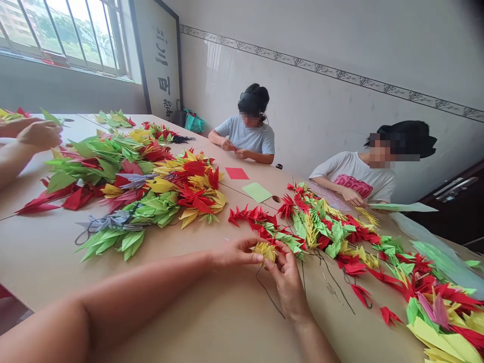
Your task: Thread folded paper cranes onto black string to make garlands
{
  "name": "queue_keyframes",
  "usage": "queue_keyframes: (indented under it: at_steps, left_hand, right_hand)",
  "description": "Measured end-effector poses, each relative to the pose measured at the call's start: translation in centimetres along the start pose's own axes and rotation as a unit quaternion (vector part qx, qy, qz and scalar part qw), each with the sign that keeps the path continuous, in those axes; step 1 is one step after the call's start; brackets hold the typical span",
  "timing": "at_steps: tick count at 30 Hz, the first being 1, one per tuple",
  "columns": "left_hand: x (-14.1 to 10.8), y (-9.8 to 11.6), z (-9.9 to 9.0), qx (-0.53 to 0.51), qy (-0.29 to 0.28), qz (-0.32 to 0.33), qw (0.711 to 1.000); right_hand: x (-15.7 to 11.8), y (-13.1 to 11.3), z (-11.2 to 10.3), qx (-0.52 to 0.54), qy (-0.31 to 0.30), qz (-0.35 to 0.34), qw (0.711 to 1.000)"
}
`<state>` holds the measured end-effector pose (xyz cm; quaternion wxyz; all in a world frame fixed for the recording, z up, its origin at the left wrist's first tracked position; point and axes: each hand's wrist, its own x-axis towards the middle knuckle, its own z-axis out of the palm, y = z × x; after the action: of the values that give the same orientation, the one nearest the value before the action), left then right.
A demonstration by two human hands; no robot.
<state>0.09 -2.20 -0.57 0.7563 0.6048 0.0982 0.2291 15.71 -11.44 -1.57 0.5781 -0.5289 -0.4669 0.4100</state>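
My left hand point(240, 253) and my right hand point(288, 277) meet above the near part of the brown table point(212, 317). Between them they hold a small bundle of yellow folded paper point(265, 250), with fingers and thumb closed on it from each side. A dark cord point(270, 295) hangs from the bundle toward the table. Just beyond my hands lies a string of red and green folded paper pieces point(253, 216). Part of the yellow bundle is hidden by my fingers.
A large pile of folded paper point(151, 186) lies left; more strings point(351, 237) spread right. Red point(237, 173) and green sheets point(257, 192) lie ahead. Two people point(247, 131) point(359, 174) sit across the table. Another person's hands point(38, 133) are at far left. A needle-like metal item point(333, 290) lies right.
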Motion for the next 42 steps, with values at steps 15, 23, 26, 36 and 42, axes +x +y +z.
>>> queue_keyframes:
  at_steps: [15,23,26,36,42]
  left_hand:
    - [-0.2,0.2,1.5,0.069,0.016,0.005,0.997]
    - [-0.2,-0.4,1.2,0.155,0.087,0.028,0.984]
    - [-0.1,-0.4,0.4,0.13,0.135,-0.002,0.982]
    - [0.1,-1.0,-0.2,0.1,0.137,-0.01,0.985]
    - [-0.1,-0.8,0.2,0.157,0.07,-0.029,0.985]
  right_hand:
    - [-0.2,-0.8,0.4,-0.118,-0.027,-0.069,0.99]
    - [0.4,0.6,-0.6,-0.381,0.025,-0.203,0.902]
    - [0.6,1.5,-0.9,-0.449,-0.02,-0.238,0.861]
    - [0.5,2.0,0.0,-0.471,-0.03,-0.233,0.85]
    - [-0.1,0.7,0.1,-0.265,-0.005,-0.134,0.955]
